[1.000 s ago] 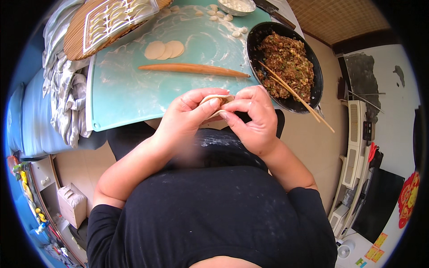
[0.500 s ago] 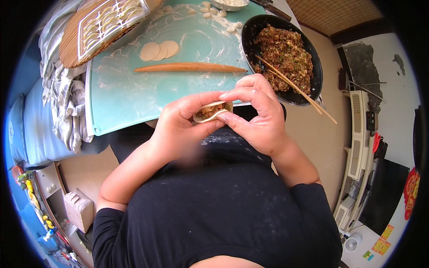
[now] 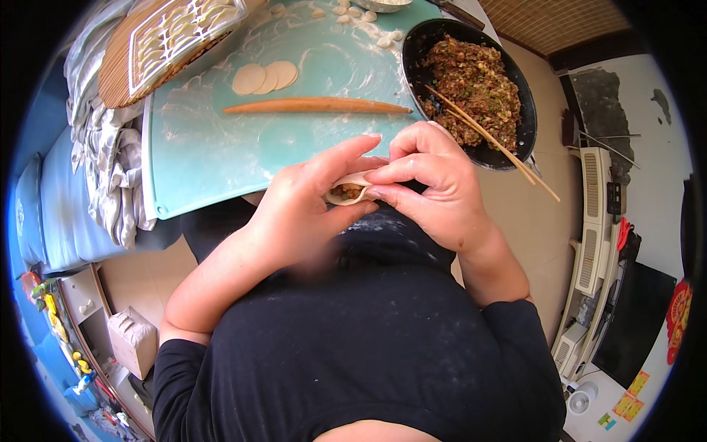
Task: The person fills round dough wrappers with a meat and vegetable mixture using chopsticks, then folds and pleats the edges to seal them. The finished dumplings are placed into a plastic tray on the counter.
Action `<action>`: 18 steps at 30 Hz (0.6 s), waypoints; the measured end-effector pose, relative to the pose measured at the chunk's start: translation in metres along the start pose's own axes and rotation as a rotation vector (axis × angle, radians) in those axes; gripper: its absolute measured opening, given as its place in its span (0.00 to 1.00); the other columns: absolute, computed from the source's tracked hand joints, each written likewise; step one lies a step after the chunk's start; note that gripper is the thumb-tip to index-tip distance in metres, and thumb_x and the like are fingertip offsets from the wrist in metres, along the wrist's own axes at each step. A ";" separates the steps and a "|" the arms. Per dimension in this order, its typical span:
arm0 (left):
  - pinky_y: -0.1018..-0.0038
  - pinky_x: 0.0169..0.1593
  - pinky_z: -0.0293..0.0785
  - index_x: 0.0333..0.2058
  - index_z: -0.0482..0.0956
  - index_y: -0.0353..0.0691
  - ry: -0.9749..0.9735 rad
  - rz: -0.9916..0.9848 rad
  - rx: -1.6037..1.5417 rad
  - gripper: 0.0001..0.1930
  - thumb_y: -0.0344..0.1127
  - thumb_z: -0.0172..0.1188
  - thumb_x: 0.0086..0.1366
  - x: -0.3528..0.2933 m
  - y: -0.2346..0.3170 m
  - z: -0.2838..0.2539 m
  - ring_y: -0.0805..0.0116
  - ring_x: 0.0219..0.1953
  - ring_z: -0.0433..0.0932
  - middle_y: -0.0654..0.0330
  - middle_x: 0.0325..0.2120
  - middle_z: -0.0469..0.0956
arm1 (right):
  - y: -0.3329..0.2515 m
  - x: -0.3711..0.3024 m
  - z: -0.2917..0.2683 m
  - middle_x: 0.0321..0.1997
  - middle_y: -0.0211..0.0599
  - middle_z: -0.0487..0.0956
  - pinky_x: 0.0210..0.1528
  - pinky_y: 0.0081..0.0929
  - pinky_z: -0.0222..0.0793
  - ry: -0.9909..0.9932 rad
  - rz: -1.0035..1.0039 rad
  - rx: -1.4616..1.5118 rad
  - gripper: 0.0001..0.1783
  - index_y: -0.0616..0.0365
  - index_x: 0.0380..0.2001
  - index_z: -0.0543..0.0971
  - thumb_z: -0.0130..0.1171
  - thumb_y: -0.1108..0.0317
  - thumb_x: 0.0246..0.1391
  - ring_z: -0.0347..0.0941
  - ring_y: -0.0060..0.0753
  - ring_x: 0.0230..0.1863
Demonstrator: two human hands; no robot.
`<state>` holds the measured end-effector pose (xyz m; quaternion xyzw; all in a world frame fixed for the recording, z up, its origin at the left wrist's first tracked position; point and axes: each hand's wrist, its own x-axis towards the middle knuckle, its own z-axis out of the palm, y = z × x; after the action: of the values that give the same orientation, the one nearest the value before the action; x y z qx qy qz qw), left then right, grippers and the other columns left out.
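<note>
Between my hands, just off the near edge of the mat, is a dumpling (image 3: 347, 192) with brown filling showing in its open left part. My left hand (image 3: 298, 202) cradles it from the left, thumb below and fingers behind. With thumb and forefinger, my right hand (image 3: 433, 180) pinches the wrapper's edges together at the right end. Beyond them a wooden rolling pin (image 3: 317, 106) lies across the floured green mat (image 3: 199, 173). Several round wrappers (image 3: 266, 77) overlap behind the pin.
At the right, a black pan (image 3: 527, 121) holds meat filling (image 3: 471, 85), with chopsticks (image 3: 493, 140) resting across it and jutting over its near rim. Shaped dumplings (image 3: 177, 44) fill a white tray on a woven board (image 3: 112, 74). Dough pieces (image 3: 368, 16) lie near a flour bowl (image 3: 383, 5).
My right fingers have closed on the dumpling's right end, and its opening has become smaller. My left forefinger has lifted away from the wrapper's edge.
</note>
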<state>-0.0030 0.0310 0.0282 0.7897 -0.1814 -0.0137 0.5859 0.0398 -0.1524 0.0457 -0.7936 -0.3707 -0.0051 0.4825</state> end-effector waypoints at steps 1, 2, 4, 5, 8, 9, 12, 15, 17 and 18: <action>0.76 0.44 0.72 0.53 0.64 0.36 -0.003 0.004 0.002 0.31 0.22 0.64 0.48 0.000 0.000 0.000 0.70 0.41 0.76 0.53 0.40 0.76 | 0.000 0.000 0.000 0.27 0.30 0.70 0.35 0.26 0.61 -0.001 -0.014 -0.014 0.10 0.56 0.25 0.79 0.65 0.75 0.33 0.65 0.33 0.32; 0.76 0.43 0.72 0.52 0.64 0.35 0.001 -0.008 -0.023 0.31 0.22 0.64 0.48 0.000 0.000 0.000 0.71 0.41 0.76 0.54 0.40 0.76 | 0.001 0.000 0.000 0.27 0.30 0.70 0.34 0.26 0.61 0.017 -0.075 -0.057 0.10 0.56 0.25 0.79 0.64 0.75 0.33 0.65 0.33 0.32; 0.77 0.43 0.72 0.51 0.65 0.34 0.010 -0.032 -0.072 0.30 0.22 0.64 0.48 -0.001 0.001 0.001 0.72 0.40 0.75 0.55 0.39 0.77 | 0.003 0.001 0.000 0.26 0.30 0.71 0.33 0.27 0.61 0.052 -0.198 -0.141 0.10 0.57 0.25 0.78 0.64 0.76 0.33 0.65 0.34 0.30; 0.77 0.43 0.72 0.50 0.66 0.34 -0.006 -0.050 -0.069 0.29 0.22 0.64 0.48 -0.001 0.000 0.001 0.73 0.40 0.75 0.56 0.39 0.77 | 0.003 0.001 0.001 0.26 0.30 0.72 0.32 0.27 0.62 0.078 -0.239 -0.191 0.10 0.57 0.25 0.78 0.64 0.76 0.33 0.65 0.34 0.30; 0.78 0.43 0.72 0.48 0.68 0.32 -0.041 -0.124 -0.095 0.25 0.21 0.63 0.49 -0.002 -0.002 -0.001 0.75 0.39 0.75 0.58 0.37 0.77 | 0.002 -0.001 0.005 0.27 0.31 0.73 0.32 0.28 0.62 0.135 -0.326 -0.282 0.10 0.58 0.25 0.78 0.64 0.76 0.33 0.66 0.35 0.29; 0.78 0.44 0.72 0.47 0.69 0.32 -0.043 -0.165 -0.127 0.24 0.21 0.63 0.49 -0.002 -0.003 -0.001 0.75 0.40 0.75 0.58 0.37 0.77 | 0.004 -0.001 0.005 0.27 0.31 0.73 0.31 0.28 0.62 0.141 -0.333 -0.274 0.10 0.58 0.25 0.78 0.64 0.75 0.33 0.66 0.35 0.28; 0.78 0.44 0.72 0.45 0.71 0.34 0.030 -0.226 -0.290 0.22 0.22 0.63 0.49 -0.005 -0.008 0.003 0.75 0.40 0.75 0.59 0.37 0.77 | 0.006 -0.003 0.006 0.28 0.33 0.73 0.32 0.27 0.63 0.222 -0.274 -0.208 0.09 0.58 0.27 0.78 0.63 0.75 0.36 0.67 0.35 0.28; 0.76 0.46 0.72 0.45 0.71 0.34 0.088 -0.231 -0.559 0.21 0.22 0.62 0.50 -0.007 -0.010 0.004 0.73 0.42 0.74 0.58 0.39 0.76 | 0.011 -0.009 0.002 0.30 0.36 0.73 0.34 0.24 0.63 0.231 -0.135 -0.051 0.08 0.61 0.30 0.78 0.60 0.74 0.43 0.67 0.32 0.31; 0.75 0.48 0.71 0.45 0.70 0.33 0.099 -0.214 -0.694 0.20 0.21 0.61 0.51 -0.006 -0.011 0.004 0.71 0.44 0.73 0.57 0.41 0.74 | 0.015 -0.014 -0.002 0.32 0.37 0.73 0.37 0.21 0.63 0.201 -0.029 0.077 0.07 0.64 0.33 0.77 0.57 0.74 0.49 0.67 0.29 0.33; 0.74 0.49 0.70 0.46 0.70 0.33 0.100 -0.200 -0.728 0.20 0.20 0.60 0.52 -0.006 -0.012 0.003 0.71 0.44 0.73 0.57 0.42 0.74 | 0.014 -0.015 -0.001 0.34 0.36 0.73 0.39 0.20 0.63 0.188 0.021 0.159 0.09 0.64 0.34 0.77 0.58 0.73 0.48 0.67 0.26 0.35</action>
<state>-0.0060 0.0327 0.0145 0.5435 -0.0581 -0.0957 0.8319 0.0373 -0.1654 0.0302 -0.7525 -0.3146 -0.0452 0.5768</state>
